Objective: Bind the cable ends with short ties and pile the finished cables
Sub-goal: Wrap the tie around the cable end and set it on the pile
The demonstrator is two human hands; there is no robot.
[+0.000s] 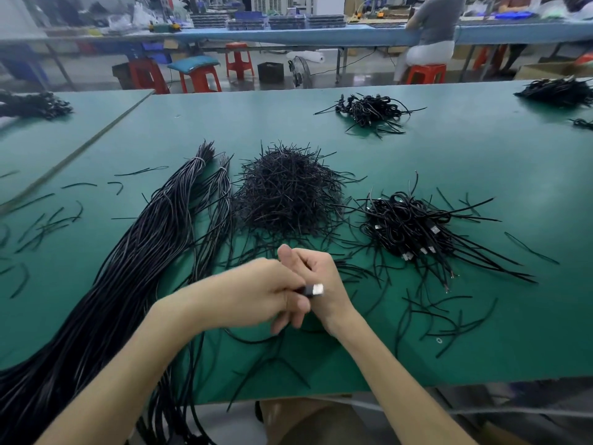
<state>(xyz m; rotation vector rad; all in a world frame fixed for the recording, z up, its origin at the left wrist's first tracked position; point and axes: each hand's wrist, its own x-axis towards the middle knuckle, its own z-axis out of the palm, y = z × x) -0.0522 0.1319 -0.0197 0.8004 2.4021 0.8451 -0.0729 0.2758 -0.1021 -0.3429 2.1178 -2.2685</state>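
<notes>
The person is working near the front edge of the surface [481,155], binding one cable [316,290]. Its silver plug is sticking out between the two hands. The left hand [256,289] is pinching the cable just behind the plug, and the right hand [317,271] is curling around it with the thumb raised. Blur is hiding whether a tie is already going round it. This is looking like the wrapping step. The next move is probably calling for a tight twist of the tie, then a short reach towards the right edge, where the pile of finished cables [414,229] is lying. The heap of ties [288,194] is sitting in the middle of the surface, with the long bundle of unbound cables [144,252] running along the left side. No bin is holding any of these; they are lying loose. Stacked trays [288,22] are standing on a far bench, and their contents are not showing
</notes>
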